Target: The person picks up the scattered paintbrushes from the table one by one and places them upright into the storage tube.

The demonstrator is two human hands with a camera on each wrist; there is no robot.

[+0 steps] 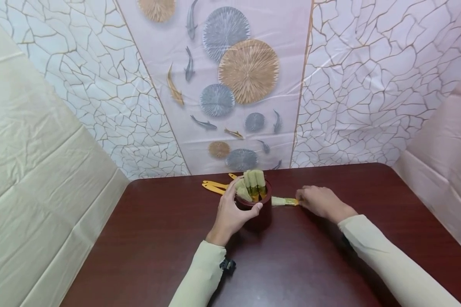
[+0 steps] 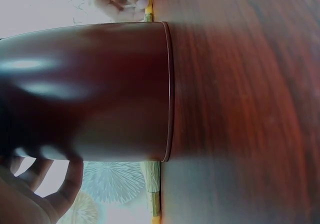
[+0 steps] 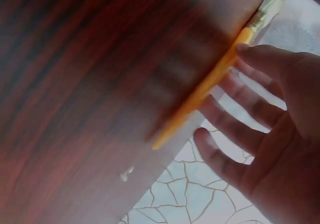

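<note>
A dark red-brown cylindrical cup (image 1: 262,215) stands upright on the table, with several paintbrushes (image 1: 255,181) in it, pale bristles up. My left hand (image 1: 230,215) holds the cup from its left side, thumb near the front rim. In the left wrist view, its fingers (image 2: 70,184) curve along the wall of the cup (image 2: 95,89). To the right of the cup, my right hand (image 1: 320,201) pinches a paintbrush (image 1: 290,201) by its yellow handle, bristles toward the cup. The right wrist view shows the thumb on that handle (image 3: 210,81) near the metal ferrule, close to the tabletop.
More yellow brush handles (image 1: 214,186) lie on the table just left of and behind the cup. The dark red wooden table (image 1: 165,234) ends at a patterned cloth backdrop (image 1: 230,85). Cream cloth (image 1: 42,183) hangs along the left side.
</note>
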